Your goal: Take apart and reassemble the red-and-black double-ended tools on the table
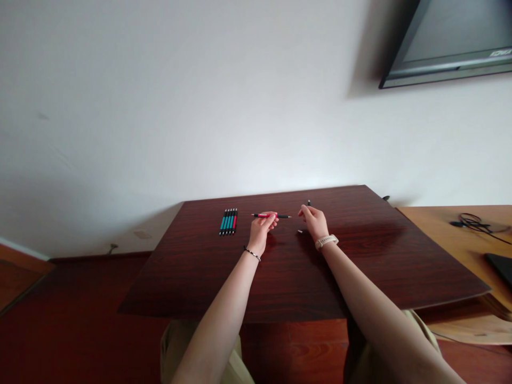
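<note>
Only one mark in view — a small pale logo at the right end of the lower bezel of the wall-mounted screen (448, 45), too blurred and too small to read. No legible print on the red pen (269, 215) held in the left hand (262, 226), nor on the row of teal and red pens (228, 222) lying on the counter (360, 266). No readable face or digits on the pale watch (326, 241) at the right wrist — seen only from the band side. Nothing else lettered or numbered.
</note>
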Demonstrator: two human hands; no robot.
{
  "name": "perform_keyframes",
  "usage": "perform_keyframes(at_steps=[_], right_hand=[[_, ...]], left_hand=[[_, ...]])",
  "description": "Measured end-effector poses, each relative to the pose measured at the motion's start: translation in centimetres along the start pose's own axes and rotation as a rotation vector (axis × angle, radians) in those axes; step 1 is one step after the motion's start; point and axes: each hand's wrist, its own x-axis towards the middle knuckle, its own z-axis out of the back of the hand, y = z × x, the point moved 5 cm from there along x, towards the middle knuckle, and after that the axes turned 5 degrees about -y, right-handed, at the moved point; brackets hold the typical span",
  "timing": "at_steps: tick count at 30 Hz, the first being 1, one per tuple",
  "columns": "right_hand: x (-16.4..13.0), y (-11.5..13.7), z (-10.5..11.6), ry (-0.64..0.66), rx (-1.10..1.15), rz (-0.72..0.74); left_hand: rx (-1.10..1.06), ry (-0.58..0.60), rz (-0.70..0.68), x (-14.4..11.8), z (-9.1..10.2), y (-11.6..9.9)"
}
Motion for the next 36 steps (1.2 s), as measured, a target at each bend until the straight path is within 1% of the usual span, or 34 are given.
perform_keyframes(at_steps=[2,4,5,7,9,12,13,14,18,20,23,25,27,29,32,36], right_hand=[[-0.1,0.3,0.0,0.012,-0.31,0.089],[-0.4,0.5,-0.2,0.029,-0.541,0.12],[-0.6,0.5,-0.4,0.042,-0.62,0.125],[-1.0,0.7,-1.1,0.082,-0.708,0.148],[-1.4,0.8,-2.0,0.151,-0.698,0.191],[-2.0,1.0,-3.1,0.275,-0.55,0.258],[-2.1,1.1,-3.3,0.294,-0.494,0.269],[-2.1,1.1,-3.3,0.295,-0.441,0.275],[-1.8,1.3,-2.6,0.222,-0.288,0.287],[-2.0,1.3,-2.7,0.284,-0.285,0.315],[-2.5,0.9,-3.7,0.452,-0.397,0.362],[-2.7,0.6,-4.2,0.507,-0.452,0.387],[-2.7,0.6,-4.5,0.5,-0.461,0.417],[-2.6,0.5,-4.4,0.467,-0.453,0.442],[-2.3,0.4,-4.1,0.42,-0.429,0.446],[-2.1,0.2,-4.0,0.412,-0.409,0.451]], left_hand=[[-0.007,-0.011,-0.006,0.0,0.1,0.0],[-0.023,-0.019,-0.01,0.1,0.1,-0.1],[-0.033,-0.025,-0.011,0.1,0.1,-0.1],[-0.05,-0.036,-0.012,0.2,0.2,-0.1],[-0.057,-0.044,-0.013,0.3,0.2,-0.1],[-0.058,-0.044,-0.017,0.4,0.2,-0.1],[-0.059,-0.044,-0.02,0.4,0.2,-0.1],[-0.06,-0.048,-0.022,0.4,0.2,-0.1],[-0.07,-0.073,-0.033,0.5,0.4,0.0],[-0.073,-0.084,-0.04,0.5,0.6,0.0],[-0.064,-0.096,-0.045,0.6,0.7,0.1],[-0.051,-0.099,-0.044,0.6,0.8,0.1],[-0.04,-0.098,-0.046,0.6,0.7,0.2],[-0.032,-0.095,-0.046,0.6,0.7,0.2],[-0.031,-0.097,-0.048,0.6,0.7,0.2],[-0.057,-0.104,-0.036,0.6,0.7,0.2]])
